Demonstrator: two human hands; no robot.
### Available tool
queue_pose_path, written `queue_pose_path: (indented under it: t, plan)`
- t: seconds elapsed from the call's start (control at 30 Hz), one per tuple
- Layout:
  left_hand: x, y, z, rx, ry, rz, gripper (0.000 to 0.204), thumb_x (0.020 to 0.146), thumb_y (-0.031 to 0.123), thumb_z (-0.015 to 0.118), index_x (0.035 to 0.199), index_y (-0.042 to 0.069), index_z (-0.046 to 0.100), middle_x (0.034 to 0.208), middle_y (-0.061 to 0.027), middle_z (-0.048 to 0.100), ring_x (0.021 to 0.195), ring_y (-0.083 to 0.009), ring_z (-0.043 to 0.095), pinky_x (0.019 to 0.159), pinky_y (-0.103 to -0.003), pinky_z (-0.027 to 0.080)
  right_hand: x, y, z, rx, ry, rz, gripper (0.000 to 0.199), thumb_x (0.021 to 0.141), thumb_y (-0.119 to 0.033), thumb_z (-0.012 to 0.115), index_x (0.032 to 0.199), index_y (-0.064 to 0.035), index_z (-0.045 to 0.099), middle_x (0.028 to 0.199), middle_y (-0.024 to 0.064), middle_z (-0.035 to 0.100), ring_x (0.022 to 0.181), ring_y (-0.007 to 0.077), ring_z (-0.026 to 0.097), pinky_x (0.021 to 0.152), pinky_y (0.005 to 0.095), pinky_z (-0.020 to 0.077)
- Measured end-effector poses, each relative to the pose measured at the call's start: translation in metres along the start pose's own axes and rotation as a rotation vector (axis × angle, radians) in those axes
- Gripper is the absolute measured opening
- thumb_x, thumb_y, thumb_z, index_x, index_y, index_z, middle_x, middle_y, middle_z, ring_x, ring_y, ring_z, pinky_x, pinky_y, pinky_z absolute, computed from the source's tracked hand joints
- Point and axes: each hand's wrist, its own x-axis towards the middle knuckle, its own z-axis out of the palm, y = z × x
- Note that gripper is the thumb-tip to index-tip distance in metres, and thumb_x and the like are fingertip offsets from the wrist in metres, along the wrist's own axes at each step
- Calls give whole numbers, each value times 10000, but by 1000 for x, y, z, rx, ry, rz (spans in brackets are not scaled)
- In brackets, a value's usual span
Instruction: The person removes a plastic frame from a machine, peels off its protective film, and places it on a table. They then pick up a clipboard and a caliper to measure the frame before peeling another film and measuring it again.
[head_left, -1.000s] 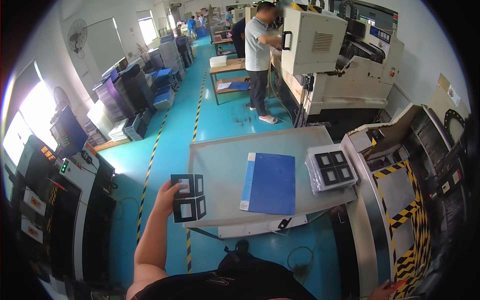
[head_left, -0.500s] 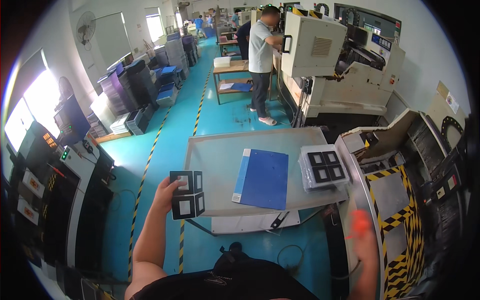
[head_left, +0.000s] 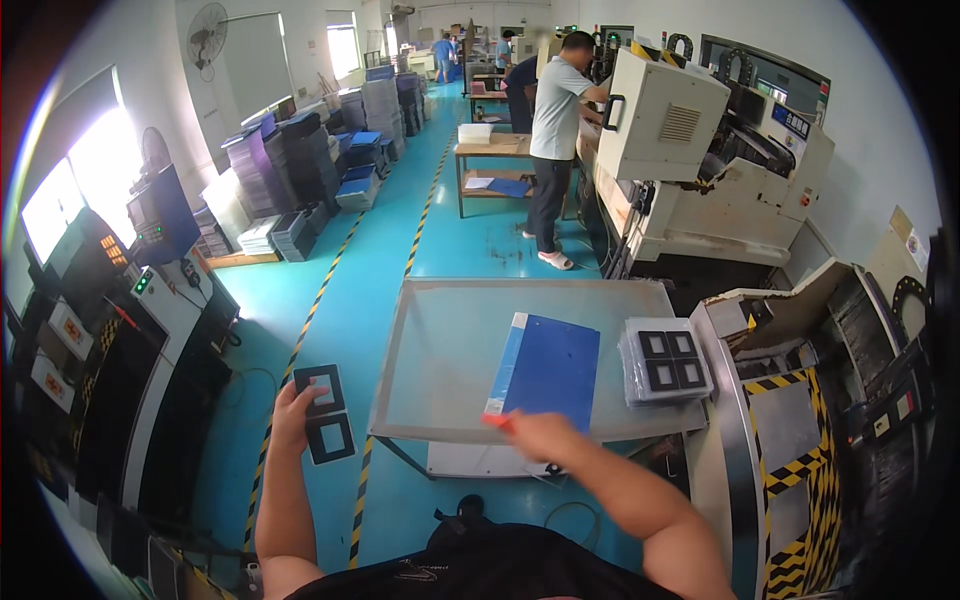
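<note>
Left hand (head_left: 290, 408) grips a flat black part (head_left: 325, 414) by its left edge, fingers curled around the rim, thumb on the face. The part is a thin rigid panel of two joined square frames, each with a lighter square window; matte finish, straight edges. It is held out over the teal floor (head_left: 330, 300), left of the tabletop (head_left: 440, 340) and clear of it.

Right hand (head_left: 535, 437) is at the near edge of the tabletop, just beside the lower end of the blue folder (head_left: 548, 370). Something small and red shows at its fingertips; motion blur, so I cannot tell whether the hand pinches it or is spread.

Progress, as judged: one panel is in hand and not yet set down. A stack of similar black frames (head_left: 665, 360) sits on the right end of the tabletop, apparently wrapped or layered in clear sheet, glossy at the edges. The folder lies flat, smooth, with a pale spine. Tabletop surface is pale grey, smooth, metal-framed.
</note>
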Motion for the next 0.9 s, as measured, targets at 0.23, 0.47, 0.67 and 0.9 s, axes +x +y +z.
queue_pose_path:
  t: [0.23, 0.47, 0.67, 0.9]
  plan:
    - [9, -4, 9, -11, -24, -46, 245, 916, 106, 592, 1146, 27, 560, 1010, -116, 681, 814, -278, 696, 660, -379, 587, 107, 42, 15, 288, 249, 193, 376, 938, -326, 531, 1196, -53, 544, 1041, 232, 677, 972, 398, 663, 825, 501, 516]
    - [15, -18, 7, 52, -49, -98, 260, 948, 116, 564, 1189, 22, 544, 1055, -142, 664, 841, -287, 686, 685, -396, 586, 30, 29, 119, 544, -146, -8, 602, 914, -236, 572, 1470, -138, 364, 1006, 147, 674, 831, 255, 677, 776, 406, 526]
    - [40, -28, 52, 133, -188, -147, 269, 945, 111, 568, 1188, -3, 546, 1055, -144, 665, 861, -287, 683, 708, -393, 587, -133, 212, 346, 1078, -284, 192, 563, 922, -251, 543, 1455, -145, 397, 1025, 100, 651, 819, 216, 650, 630, 425, 549]
    - [71, -29, 109, 79, -275, -189, 284, 906, 110, 622, 1156, -9, 562, 990, -126, 676, 836, -216, 678, 702, -345, 572, -216, 244, 406, 744, -460, 708, 525, 927, -540, 531, 1247, -126, 579, 853, 79, 666, 729, 200, 634, 628, 377, 522]
